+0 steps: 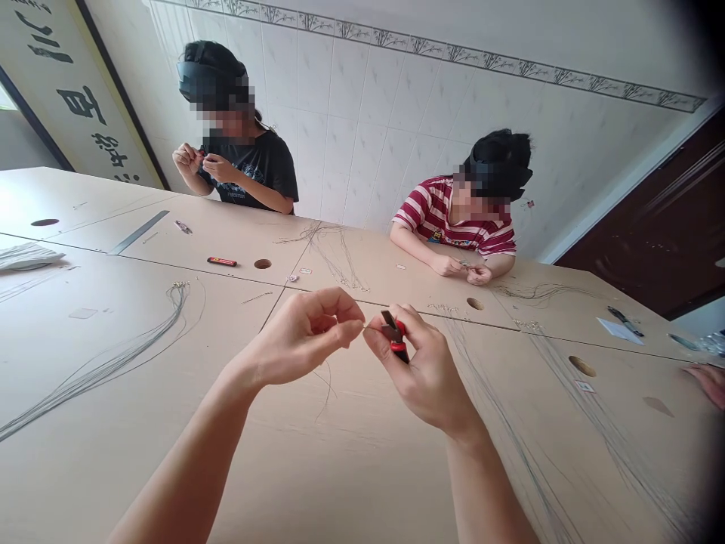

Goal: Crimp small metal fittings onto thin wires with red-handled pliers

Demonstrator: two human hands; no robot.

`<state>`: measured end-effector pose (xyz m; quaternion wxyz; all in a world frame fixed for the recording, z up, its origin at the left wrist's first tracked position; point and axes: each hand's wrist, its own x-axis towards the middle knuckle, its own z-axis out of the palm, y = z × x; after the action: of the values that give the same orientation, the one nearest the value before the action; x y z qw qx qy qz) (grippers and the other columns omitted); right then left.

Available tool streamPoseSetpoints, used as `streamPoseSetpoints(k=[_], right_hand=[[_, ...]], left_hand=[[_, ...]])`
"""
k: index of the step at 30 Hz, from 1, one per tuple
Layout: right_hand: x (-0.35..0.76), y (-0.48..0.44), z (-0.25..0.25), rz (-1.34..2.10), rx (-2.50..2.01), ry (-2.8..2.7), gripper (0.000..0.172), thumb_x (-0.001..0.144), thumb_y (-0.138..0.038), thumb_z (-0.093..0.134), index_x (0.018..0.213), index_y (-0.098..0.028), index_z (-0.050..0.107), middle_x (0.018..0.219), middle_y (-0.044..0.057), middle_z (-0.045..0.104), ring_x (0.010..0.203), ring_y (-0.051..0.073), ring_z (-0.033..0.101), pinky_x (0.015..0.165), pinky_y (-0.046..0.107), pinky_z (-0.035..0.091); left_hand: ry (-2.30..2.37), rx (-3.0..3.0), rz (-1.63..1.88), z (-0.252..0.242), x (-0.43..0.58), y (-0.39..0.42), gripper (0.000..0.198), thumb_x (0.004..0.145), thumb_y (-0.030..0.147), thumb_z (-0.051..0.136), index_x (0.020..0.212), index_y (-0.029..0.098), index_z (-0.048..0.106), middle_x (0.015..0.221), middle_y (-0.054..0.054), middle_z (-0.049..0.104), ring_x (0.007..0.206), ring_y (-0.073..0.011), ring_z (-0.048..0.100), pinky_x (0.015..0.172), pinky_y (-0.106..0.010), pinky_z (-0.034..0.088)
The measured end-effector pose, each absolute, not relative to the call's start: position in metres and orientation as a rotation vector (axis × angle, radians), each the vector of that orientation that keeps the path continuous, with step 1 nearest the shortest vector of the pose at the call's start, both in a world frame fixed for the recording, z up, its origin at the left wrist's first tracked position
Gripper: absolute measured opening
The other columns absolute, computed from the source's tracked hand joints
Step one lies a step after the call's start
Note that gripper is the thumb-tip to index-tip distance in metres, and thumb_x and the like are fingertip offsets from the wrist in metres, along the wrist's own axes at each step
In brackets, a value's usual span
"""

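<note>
My left hand (pixel 309 332) is closed in a pinch, thumb against fingers. A thin dark cord (pixel 329 389) hangs beneath it, and its end seems to run up into the pinch. My right hand (pixel 422 363) is closed around a small red-and-black tool (pixel 399 346) with a dark flat tip pointing up; its exact kind is unclear. The thumb and forefinger of that hand meet the left fingertips, where a tiny pale piece shows, too small to name. Both hands are above the table (pixel 351 483).
Bundles of thin cords (pixel 141 340) lie left and more cords (pixel 510 423) right. A metal ruler (pixel 139 232), a red-and-black stick-like item (pixel 221 261) and a pen (pixel 624 320) rest farther off. Two people (pixel 249 166) sit opposite; another person's hand (pixel 708 381) shows at right. Round holes (pixel 262 264) pierce the tabletop.
</note>
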<state>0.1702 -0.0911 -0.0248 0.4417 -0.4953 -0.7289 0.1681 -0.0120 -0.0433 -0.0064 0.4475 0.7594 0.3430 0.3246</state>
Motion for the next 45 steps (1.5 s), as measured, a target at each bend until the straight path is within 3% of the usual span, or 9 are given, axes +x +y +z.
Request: streamPoseSetpoints(k=[3,13,23,27,33,40,45], right_hand=[[0.171,-0.091,-0.024,0.483,-1.228,-1.788,0.016,0.092,-0.023,0.054,0.076,-0.021,0.05,0.072,-0.002,0.051,0.075,0.015,0.049,0.071,0.03,0.037],[0.171,-0.092,-0.024,0.503,-1.253,-1.793,0.018,0.093,-0.027,0.054,0.076,-0.021,0.05,0.073,-0.001,0.052,0.075,0.016,0.05,0.069,0.03,0.038],[0.172,-0.087,-0.029,0.054,-1.174,-1.965,0.019,0.084,-0.004,0.053,0.082,-0.022,0.048,0.076,-0.001,0.057,0.078,0.017,0.047,0.077,0.034,0.034],[0.173,-0.087,-0.03,0.093,-1.146,-1.906,0.019,0.087,-0.006,0.053,0.081,-0.022,0.046,0.075,-0.001,0.055,0.076,0.017,0.045,0.076,0.033,0.036],[0.172,-0.089,-0.028,0.303,-1.221,-1.827,0.016,0.09,-0.015,0.053,0.078,-0.023,0.047,0.073,-0.001,0.052,0.074,0.016,0.047,0.07,0.03,0.038],[0.172,-0.089,-0.027,0.327,-1.223,-1.82,0.016,0.09,-0.017,0.054,0.076,-0.023,0.047,0.072,-0.002,0.049,0.072,0.015,0.046,0.07,0.03,0.039],[0.172,-0.089,-0.027,0.38,-1.205,-1.819,0.016,0.091,-0.019,0.053,0.077,-0.023,0.048,0.073,-0.001,0.05,0.075,0.016,0.047,0.072,0.03,0.038]], left_hand=[[0.864,1.887,0.825,-0.006,-0.015,-0.043,0.012,0.089,0.028,0.056,0.087,0.017,0.061,0.067,0.001,0.054,0.051,-0.008,0.044,0.043,-0.019,0.037],[0.868,1.919,0.836,-0.007,-0.012,-0.043,0.011,0.085,0.025,0.06,0.078,0.017,0.059,0.061,0.004,0.049,0.049,-0.0068,0.038,0.041,-0.017,0.034],[0.861,1.898,0.821,-0.005,-0.005,-0.044,0.018,0.087,0.026,0.056,0.072,0.017,0.052,0.052,0.007,0.039,0.045,-0.0057,0.034,0.039,-0.018,0.029],[0.848,1.824,0.872,-0.009,-0.004,-0.043,0.017,0.089,0.03,0.056,0.077,0.017,0.056,0.052,0.008,0.037,0.045,-0.006,0.032,0.039,-0.018,0.026],[0.855,1.838,0.938,-0.008,-0.011,-0.043,0.011,0.088,0.025,0.056,0.085,0.016,0.062,0.065,0.002,0.052,0.048,-0.0061,0.036,0.041,-0.02,0.029],[0.867,1.862,0.889,-0.009,-0.014,-0.042,0.014,0.087,0.029,0.06,0.08,0.017,0.061,0.059,0.004,0.047,0.049,-0.0071,0.034,0.042,-0.02,0.029],[0.893,1.848,0.854,-0.006,-0.013,-0.043,0.013,0.088,0.029,0.058,0.084,0.018,0.062,0.07,0.0,0.06,0.049,-0.0074,0.046,0.044,-0.02,0.04]])
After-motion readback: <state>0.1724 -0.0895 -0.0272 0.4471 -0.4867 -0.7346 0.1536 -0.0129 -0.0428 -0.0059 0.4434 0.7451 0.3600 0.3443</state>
